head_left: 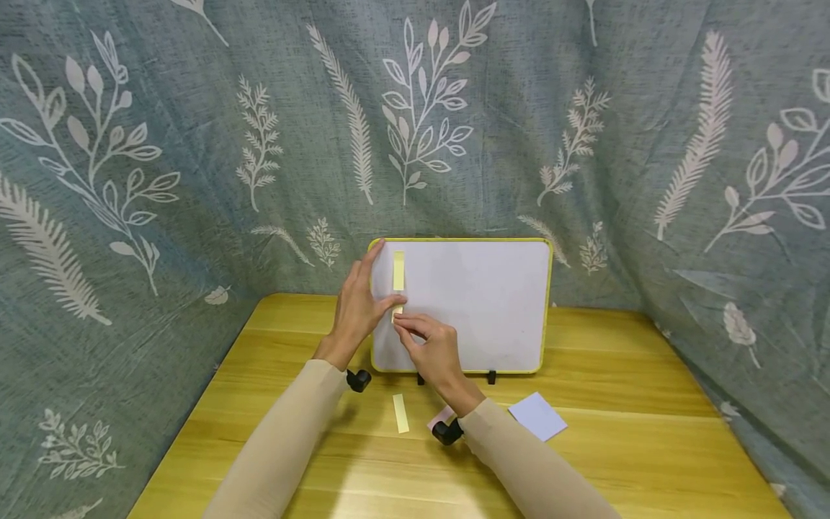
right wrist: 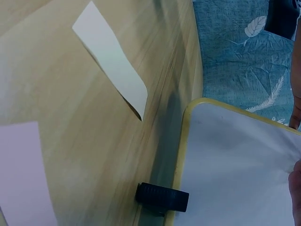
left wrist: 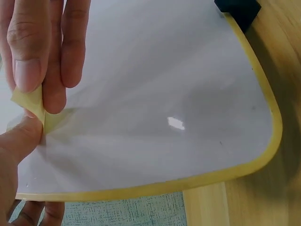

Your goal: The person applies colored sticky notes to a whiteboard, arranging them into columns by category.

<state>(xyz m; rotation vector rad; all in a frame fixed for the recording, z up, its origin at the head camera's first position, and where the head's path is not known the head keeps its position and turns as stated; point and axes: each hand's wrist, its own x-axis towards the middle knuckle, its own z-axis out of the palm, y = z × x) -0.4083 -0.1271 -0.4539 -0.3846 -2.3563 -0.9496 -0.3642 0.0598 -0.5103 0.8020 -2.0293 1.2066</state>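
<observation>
A whiteboard (head_left: 480,310) with a yellow rim stands upright on the table. My left hand (head_left: 354,308) grips its left edge, thumb on the front and fingers reaching behind the rim. Just below that thumb, my right hand (head_left: 436,353) pinches a pale yellow paper strip (left wrist: 29,100) against the board. In the left wrist view the strip is bent between the fingers, and part of it is hidden. Higher on the board another yellow strip (head_left: 398,271) is stuck upright. On the table in front lies a loose yellow strip (head_left: 401,413).
A lavender square of paper (head_left: 538,417) lies right of my right forearm. A pink paper piece (head_left: 441,417) is partly covered by my right wrist. Black feet (head_left: 491,377) hold the board's bottom edge. Patterned cloth (head_left: 454,180) hangs behind the wooden table (head_left: 603,432).
</observation>
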